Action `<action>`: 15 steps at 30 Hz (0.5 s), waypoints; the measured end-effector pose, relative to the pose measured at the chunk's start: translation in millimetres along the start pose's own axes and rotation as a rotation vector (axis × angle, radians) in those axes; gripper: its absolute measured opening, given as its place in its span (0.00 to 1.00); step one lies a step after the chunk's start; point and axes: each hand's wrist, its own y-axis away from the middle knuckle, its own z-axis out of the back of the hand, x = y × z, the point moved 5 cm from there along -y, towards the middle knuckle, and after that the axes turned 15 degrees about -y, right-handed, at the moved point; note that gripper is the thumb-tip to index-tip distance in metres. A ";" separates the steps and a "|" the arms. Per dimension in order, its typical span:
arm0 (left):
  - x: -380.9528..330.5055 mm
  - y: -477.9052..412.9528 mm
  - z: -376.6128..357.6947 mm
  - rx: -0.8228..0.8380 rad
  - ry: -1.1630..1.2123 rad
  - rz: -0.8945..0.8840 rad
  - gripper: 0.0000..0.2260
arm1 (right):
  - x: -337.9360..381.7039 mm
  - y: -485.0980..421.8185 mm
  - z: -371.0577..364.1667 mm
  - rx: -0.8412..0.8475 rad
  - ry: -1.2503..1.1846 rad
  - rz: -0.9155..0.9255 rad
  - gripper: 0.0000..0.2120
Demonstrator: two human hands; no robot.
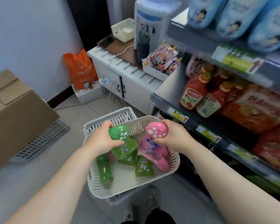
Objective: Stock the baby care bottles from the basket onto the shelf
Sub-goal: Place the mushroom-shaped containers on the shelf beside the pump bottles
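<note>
Head view: green bottle (123, 143) is gripped by left hand (103, 138), pink bottle (149, 143) by right hand (174, 136), basket (95, 189) below; either could be dropped should a grip slip.

basket (173, 165) matt slotted plastic | bottles (120, 135) glossy translucent plastic | box (14, 110) matt cardboard

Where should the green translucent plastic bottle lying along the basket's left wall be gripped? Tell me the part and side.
Likely across its midsection, from above: the green translucent plastic bottle lies flat beside the wall of the white slotted plastic basket, so its upper face is the open side.
</note>
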 end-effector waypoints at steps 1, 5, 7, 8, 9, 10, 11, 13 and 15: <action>-10.3 4.6 13.6 -0.021 -0.001 -0.030 0.26 | 8.1 10.7 11.2 -0.031 -0.007 0.019 0.26; -53.3 23.2 62.9 -0.104 0.006 -0.169 0.23 | 35.7 54.0 53.5 -0.148 0.003 0.084 0.31; -77.4 34.9 85.0 -0.130 0.003 -0.249 0.23 | 47.0 76.5 73.2 -0.195 0.006 0.102 0.34; -89.8 40.8 94.6 -0.146 0.004 -0.289 0.23 | 51.8 87.9 83.5 -0.219 0.004 0.112 0.34; -103.8 48.5 104.2 -0.164 0.003 -0.332 0.22 | 56.3 99.7 93.9 -0.244 0.000 0.124 0.34; -117.8 56.9 112.9 -0.181 0.011 -0.372 0.22 | 60.0 111.2 104.3 -0.269 -0.004 0.136 0.34; -131.3 65.6 121.0 -0.196 0.024 -0.410 0.21 | 63.9 123.4 114.8 -0.296 -0.003 0.147 0.33; -158.6 81.4 134.6 -0.212 0.060 -0.489 0.21 | 69.9 148.1 136.1 -0.351 0.006 0.160 0.33; -186.6 95.3 144.8 -0.220 0.074 -0.578 0.21 | 73.5 172.4 156.4 -0.399 0.014 0.168 0.32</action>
